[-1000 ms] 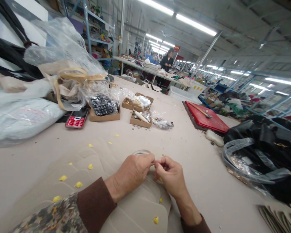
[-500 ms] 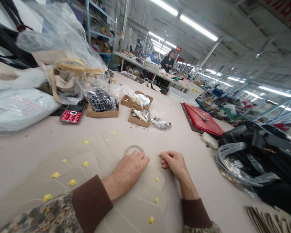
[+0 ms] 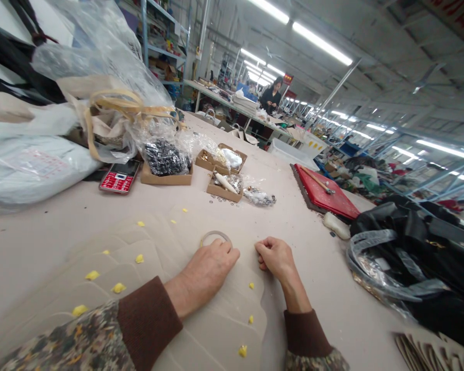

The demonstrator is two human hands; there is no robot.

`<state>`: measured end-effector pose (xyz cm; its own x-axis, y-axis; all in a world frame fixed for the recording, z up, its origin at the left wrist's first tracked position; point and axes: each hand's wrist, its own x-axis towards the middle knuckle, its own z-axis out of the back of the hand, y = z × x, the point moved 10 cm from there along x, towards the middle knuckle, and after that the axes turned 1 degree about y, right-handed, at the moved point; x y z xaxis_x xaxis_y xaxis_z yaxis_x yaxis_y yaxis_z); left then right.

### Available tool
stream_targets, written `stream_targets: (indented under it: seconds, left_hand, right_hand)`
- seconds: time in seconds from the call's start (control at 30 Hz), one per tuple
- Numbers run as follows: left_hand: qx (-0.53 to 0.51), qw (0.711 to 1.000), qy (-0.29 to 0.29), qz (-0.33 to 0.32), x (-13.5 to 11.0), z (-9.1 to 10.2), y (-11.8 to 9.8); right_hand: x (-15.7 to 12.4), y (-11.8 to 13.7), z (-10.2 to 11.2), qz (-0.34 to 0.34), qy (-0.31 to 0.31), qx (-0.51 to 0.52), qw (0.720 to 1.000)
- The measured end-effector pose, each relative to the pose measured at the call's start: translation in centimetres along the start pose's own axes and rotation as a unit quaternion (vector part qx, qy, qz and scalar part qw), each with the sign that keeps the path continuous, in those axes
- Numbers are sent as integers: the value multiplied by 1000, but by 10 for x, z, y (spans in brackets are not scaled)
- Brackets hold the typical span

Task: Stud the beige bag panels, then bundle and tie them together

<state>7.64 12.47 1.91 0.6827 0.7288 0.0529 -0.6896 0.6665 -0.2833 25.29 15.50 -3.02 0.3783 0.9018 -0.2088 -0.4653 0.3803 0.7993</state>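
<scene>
My left hand (image 3: 206, 273) is closed on a thin beige strap (image 3: 216, 233), whose loop curves out behind the knuckles. Under that hand lie overlapping beige, leaf-shaped panels (image 3: 201, 337) with small yellow tabs (image 3: 118, 287) on them. Just right of it, my right hand (image 3: 276, 259) pinches thumb and fingers together above the panels' right edge. The small gold-coloured metal piece seen at its fingertips a moment ago is now hidden by the fingers. A gap separates the two hands.
Small cardboard boxes (image 3: 225, 195) of metal parts stand beyond the hands, near a red phone (image 3: 119, 178). A hammer (image 3: 315, 179) rests on a red board (image 3: 332, 198). Black bags (image 3: 406, 257) are piled right, plastic-wrapped goods (image 3: 34, 165) left. A person (image 3: 270, 98) stands farther back.
The right hand has turned slightly, and the gold-coloured piece at its fingertips has gone out of sight. The left hand keeps its grip on the strap; the view has shifted a little.
</scene>
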Motion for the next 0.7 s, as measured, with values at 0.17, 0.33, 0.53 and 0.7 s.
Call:
stream_targets:
  seconds: [0.17,0.33,0.53,0.7]
  left_hand:
    - [-3,1000,0,4,0,2,0]
    - [-5,1000,-12,-3,1,-1,0]
    - [-3,1000,-26,-4,0,-3,1]
    - [3,999,-44,-7,-3,0,0]
  right_hand:
    - [-2,-10,8,-1,8,50,999]
    - [-13,-8,10,38,16,49,998]
    - [-14,13,10,122,-54,-138,981]
    - [-1,8,7,85,-27,-241,966]
